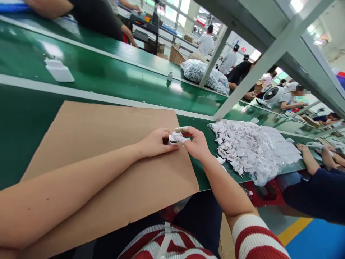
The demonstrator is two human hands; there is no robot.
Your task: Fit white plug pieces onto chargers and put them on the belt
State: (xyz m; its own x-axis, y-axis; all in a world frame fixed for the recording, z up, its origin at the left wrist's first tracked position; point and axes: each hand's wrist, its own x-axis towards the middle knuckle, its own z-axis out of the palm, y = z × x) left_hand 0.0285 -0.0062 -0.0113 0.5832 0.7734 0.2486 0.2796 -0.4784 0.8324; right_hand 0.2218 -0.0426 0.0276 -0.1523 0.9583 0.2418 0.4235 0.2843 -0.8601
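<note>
Over the right part of a brown cardboard sheet (107, 126), my two hands meet at a small white plastic plug-charger housing (171, 139). My left hand (153, 143) grips it from the left, thumb below and fingers above. From the other side, my right hand (198, 144) pinches a white plug piece (178, 136) against the housing's top. A pale finger cover (182, 129) is on one right fingertip. Whether the two parts are joined, I cannot tell. To the right of my right hand lies a large heap of white plug parts (239, 147) in clear plastic.
A green conveyor (113, 72) runs behind the cardboard, carrying a white charger (59, 70) and a small upright plug (169, 75). A filled plastic bag (203, 73) sits across it. A slanting metal post (250, 72) rises beyond the heap. Co-workers' arms (309, 158) are at right.
</note>
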